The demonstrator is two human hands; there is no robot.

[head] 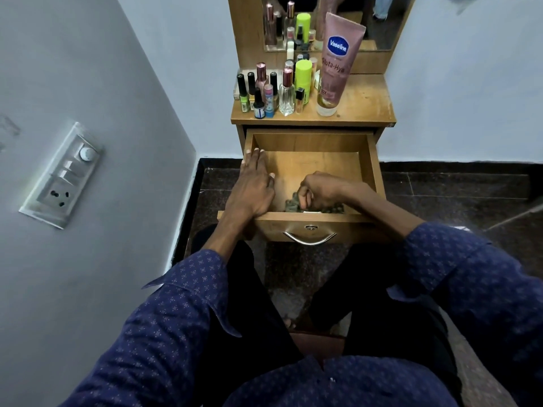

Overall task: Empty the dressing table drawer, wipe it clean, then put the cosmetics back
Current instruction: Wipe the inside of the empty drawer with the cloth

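Note:
The wooden drawer (317,142) of the dressing table stands pulled out, its bottom bare apart from a crumpled grey-green cloth (293,204) at the front. My right hand (323,190) grips that cloth inside the drawer near the front wall. My left hand (254,183) lies flat with straight fingers along the drawer's left side wall. On the table top (364,104) stand several nail polish bottles (255,92), a clear perfume bottle (287,94), a lime green bottle (303,76) and a pink Vaseline tube (336,63) upright on its cap.
A mirror (367,22) rises behind the cosmetics. The left wall carries a switch panel (63,174). A metal handle (310,237) sits on the drawer front, just above my knees. Dark stone floor (440,189) lies on both sides of the table.

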